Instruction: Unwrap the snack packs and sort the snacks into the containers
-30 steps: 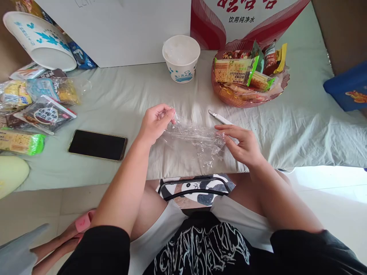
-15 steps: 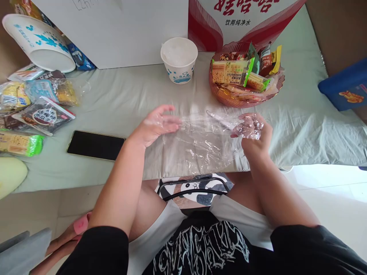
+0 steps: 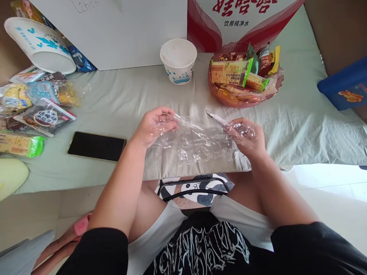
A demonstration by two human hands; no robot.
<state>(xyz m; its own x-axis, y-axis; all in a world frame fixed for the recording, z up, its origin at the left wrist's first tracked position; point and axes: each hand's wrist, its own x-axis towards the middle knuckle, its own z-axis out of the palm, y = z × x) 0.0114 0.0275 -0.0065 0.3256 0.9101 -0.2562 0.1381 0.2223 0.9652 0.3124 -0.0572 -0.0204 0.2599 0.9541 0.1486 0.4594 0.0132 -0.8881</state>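
A crinkled sheet of clear plastic film (image 3: 197, 141) stretches between my hands, low over the cloth near its front edge. My left hand (image 3: 157, 126) is closed with curled fingers on the film's left end. On the other side my right hand (image 3: 245, 135) grips the bunched right end, film wrapped over its fingers. A slim tool (image 3: 216, 117) with a pale handle and a small metal tip lies by the right fingertips. Its near end is hidden by that hand, and its exact kind cannot be made out. A white paper bowl (image 3: 180, 70) with blue print stands beyond the hands, something whitish inside.
A reddish glass bowl (image 3: 243, 97) of wrapped snacks is at the back right, before a white and red carton (image 3: 143, 34). A phone (image 3: 96, 146), snack packets (image 3: 46, 116) and a tipped paper tub (image 3: 43, 46) lie left. A blue bag (image 3: 344, 86) sits far right.
My left fingers have curled closed on the film. My right hand has shifted slightly left and inward, so the film hangs looser and more gathered. The slim tool stays in place.
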